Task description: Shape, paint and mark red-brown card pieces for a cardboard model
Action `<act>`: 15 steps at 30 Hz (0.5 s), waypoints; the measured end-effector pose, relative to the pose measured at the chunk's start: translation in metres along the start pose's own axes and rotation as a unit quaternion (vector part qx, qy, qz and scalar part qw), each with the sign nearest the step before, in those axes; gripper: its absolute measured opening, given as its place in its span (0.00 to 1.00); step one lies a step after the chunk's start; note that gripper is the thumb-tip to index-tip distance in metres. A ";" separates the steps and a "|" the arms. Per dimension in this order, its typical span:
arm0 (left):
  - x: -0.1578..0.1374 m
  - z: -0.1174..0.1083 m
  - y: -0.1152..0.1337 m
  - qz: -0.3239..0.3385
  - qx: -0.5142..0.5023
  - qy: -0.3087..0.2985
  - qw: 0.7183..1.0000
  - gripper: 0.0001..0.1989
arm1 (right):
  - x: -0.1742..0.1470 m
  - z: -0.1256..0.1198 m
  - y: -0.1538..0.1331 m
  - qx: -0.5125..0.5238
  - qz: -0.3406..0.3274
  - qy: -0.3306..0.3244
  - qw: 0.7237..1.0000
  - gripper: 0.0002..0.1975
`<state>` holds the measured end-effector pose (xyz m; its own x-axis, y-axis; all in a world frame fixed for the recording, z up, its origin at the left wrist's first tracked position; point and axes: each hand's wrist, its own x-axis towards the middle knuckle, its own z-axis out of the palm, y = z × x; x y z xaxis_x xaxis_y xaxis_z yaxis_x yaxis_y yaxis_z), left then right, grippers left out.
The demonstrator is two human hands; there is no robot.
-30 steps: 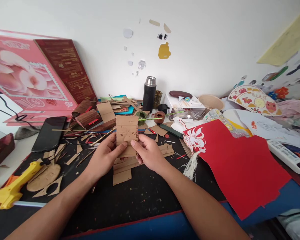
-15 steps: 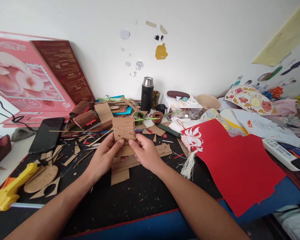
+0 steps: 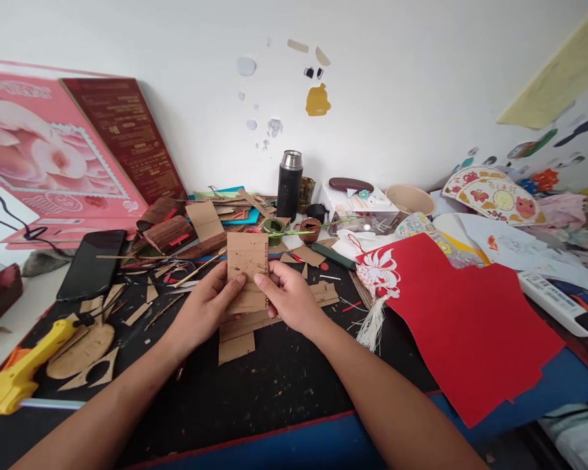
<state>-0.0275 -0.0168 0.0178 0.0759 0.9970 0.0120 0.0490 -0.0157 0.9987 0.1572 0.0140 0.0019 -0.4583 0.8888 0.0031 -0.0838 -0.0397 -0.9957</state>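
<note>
A rectangular piece of brown cardboard (image 3: 247,256), with dark printing along its right edge, is held up between both my hands. My left hand (image 3: 214,288) grips its left side, thumb on the front face. My right hand (image 3: 288,292) pinches the right side the same way; the fingers behind the piece are mostly hidden. Beneath and just behind it, another cut cardboard piece (image 3: 237,348) lies on the black mat (image 3: 235,405). Cardboard scraps (image 3: 325,293) lie to the right of my right hand.
To the left are a yellow glue gun (image 3: 34,365), a black phone (image 3: 92,264) and a pink box (image 3: 53,150). Behind stand a black thermos (image 3: 289,186) and small paint pots (image 3: 310,228). Red paper (image 3: 470,326) and a white tassel (image 3: 371,326) lie right.
The cardboard piece has tilted and straightened slightly between my hands, showing more printing on its right edge. Both hands keep hold of it. The view has shifted a little.
</note>
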 end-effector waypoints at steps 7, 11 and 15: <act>0.001 -0.001 -0.002 0.009 -0.023 -0.010 1.000 0.34 | -0.001 0.001 0.002 -0.016 -0.004 -0.007 1.000 0.10; -0.003 0.003 -0.005 0.032 0.001 0.018 0.999 0.29 | -0.001 0.002 0.007 -0.060 -0.034 0.012 0.998 0.09; -0.004 0.009 -0.007 0.057 0.055 0.058 0.995 0.24 | 0.002 0.002 0.011 -0.126 -0.052 0.059 0.989 0.09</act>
<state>-0.0189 -0.0212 0.0099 -0.0278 0.9901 0.1376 0.1554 -0.1317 0.9790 0.1531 0.0143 -0.0087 -0.3512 0.9296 0.1116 0.1040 0.1572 -0.9821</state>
